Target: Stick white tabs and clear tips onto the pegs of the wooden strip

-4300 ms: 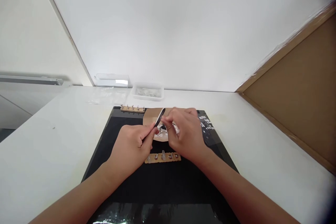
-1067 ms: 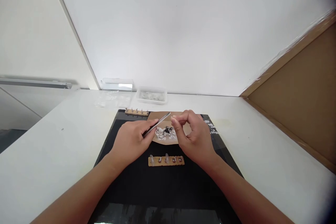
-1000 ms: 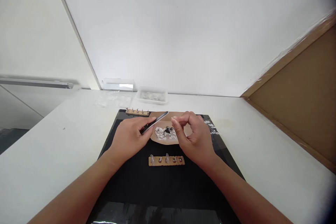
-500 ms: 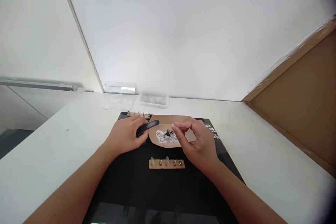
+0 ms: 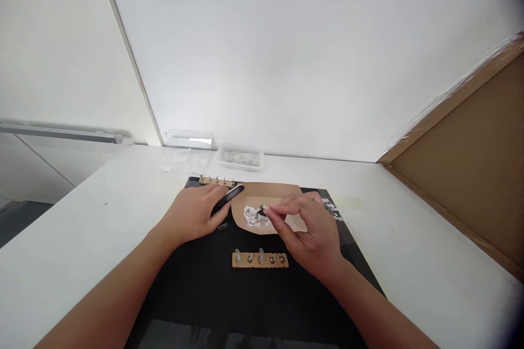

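My left hand [image 5: 197, 209] is closed around a dark nail file [image 5: 227, 199], whose rounded end points up and right. Thumb and forefinger of my right hand [image 5: 308, 226] are pinched together over a shallow brown cardboard tray [image 5: 262, 191]. What lies between those fingertips, if anything, is too small to make out. Small white pieces [image 5: 254, 218] and a black bit [image 5: 261, 210] lie in the tray, close to the pinch. Nearer to me, a wooden strip [image 5: 260, 260] with metal studs holds several clear, nail-shaped tips upright.
Behind my left hand stands another studded strip [image 5: 216, 181]. A small dark piece [image 5: 223, 226] rests on the black board [image 5: 196, 289]. White labels [image 5: 332, 208] lie at its right edge. Farther back are a clear plastic box [image 5: 240, 158] and plastic bags [image 5: 182, 161].
My right fingertips have moved slightly left and down, close to the black bit in the tray. The nail file has shifted a little left in my left hand, uncovering the small dark piece.
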{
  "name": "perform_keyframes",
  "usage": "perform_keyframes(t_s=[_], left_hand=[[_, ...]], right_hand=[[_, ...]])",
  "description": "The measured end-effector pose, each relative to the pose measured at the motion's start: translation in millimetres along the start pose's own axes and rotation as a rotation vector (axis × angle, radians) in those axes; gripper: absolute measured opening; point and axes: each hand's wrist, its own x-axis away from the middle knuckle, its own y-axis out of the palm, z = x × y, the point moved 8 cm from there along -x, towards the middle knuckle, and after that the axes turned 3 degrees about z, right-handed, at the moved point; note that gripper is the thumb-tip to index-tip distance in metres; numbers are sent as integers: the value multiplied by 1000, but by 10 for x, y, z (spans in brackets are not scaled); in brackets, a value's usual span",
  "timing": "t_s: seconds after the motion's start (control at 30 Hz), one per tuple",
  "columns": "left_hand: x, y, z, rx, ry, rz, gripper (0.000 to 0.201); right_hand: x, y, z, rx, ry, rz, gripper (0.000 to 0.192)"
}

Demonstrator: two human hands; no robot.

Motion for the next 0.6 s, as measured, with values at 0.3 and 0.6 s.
perform_keyframes(t_s=[0.3,0.6], left_hand=[[15,-165,-92,388,-231,177,46],[98,41,33,856,-366,39,56]], right_hand=[[8,22,-2,-22,-20,-15,12],[11,105,2,-27,21,-45,8]])
